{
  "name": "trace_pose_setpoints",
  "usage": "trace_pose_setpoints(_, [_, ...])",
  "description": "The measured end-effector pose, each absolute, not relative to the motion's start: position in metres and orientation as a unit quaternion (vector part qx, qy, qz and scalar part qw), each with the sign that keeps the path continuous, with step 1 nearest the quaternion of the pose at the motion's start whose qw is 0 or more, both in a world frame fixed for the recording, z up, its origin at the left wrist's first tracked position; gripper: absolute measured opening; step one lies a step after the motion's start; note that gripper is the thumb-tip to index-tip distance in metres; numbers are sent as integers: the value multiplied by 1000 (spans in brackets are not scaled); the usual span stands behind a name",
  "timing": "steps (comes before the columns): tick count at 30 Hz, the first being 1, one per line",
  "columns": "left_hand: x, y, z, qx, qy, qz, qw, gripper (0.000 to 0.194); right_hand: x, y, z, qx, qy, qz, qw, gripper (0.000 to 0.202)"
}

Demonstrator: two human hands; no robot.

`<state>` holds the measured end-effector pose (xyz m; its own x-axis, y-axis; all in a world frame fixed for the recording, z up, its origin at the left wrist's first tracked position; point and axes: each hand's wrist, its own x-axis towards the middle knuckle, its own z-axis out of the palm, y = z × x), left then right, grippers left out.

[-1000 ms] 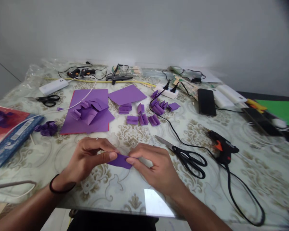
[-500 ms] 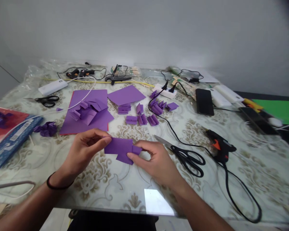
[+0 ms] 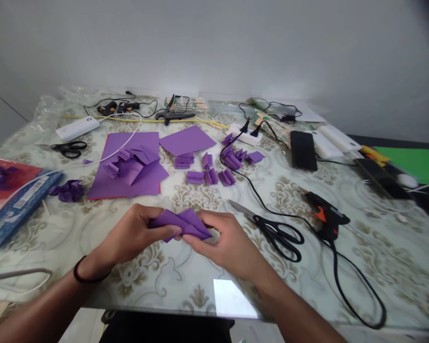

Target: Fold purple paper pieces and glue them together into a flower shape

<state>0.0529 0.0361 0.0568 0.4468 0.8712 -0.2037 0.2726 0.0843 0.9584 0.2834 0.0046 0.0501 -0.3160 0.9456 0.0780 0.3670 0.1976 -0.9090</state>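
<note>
Between both hands is folded purple paper (image 3: pixel 188 220), held just above the table near its front edge. My left hand (image 3: pixel 139 233) pinches its left side, thumb in front. On the right side, my right hand (image 3: pixel 223 238) grips the paper between thumb and fingers. Whether it is one piece or two overlapping pieces I cannot tell. Beyond the hands lie several small folded purple pieces (image 3: pixel 210 176). Purple sheets (image 3: pixel 150 140) with a loose pile of folded paper (image 3: pixel 130 164) on them lie behind my left hand.
Black-handled scissors (image 3: pixel 277 233) and a glue gun (image 3: pixel 327 214) with its cord lie to the right. A crumpled purple paper (image 3: pixel 67 190) and a blue-red packet (image 3: pixel 25 200) are at left. Further back are a power strip (image 3: pixel 246 135), a phone (image 3: pixel 303 150) and pliers-like cutters (image 3: pixel 173 114).
The purple paper has turned from lying flat toward me to a slanted, pointed shape. My left hand has moved right and slightly down, bringing both hands closer together.
</note>
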Motion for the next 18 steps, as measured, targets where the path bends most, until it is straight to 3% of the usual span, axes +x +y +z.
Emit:
trace_pose_setpoints(5, [55,38,55,593,436,283,615,29,284,4,48,-501,-667,439,333,37])
trace_pose_setpoints(10, [56,36,59,636,461,250,567,15,283,3,48,-524,-660,436,314,34])
trace_pose_setpoints(18, [51,37,57,630,449,269,574,17,285,6,51,-531,-624,479,316,42])
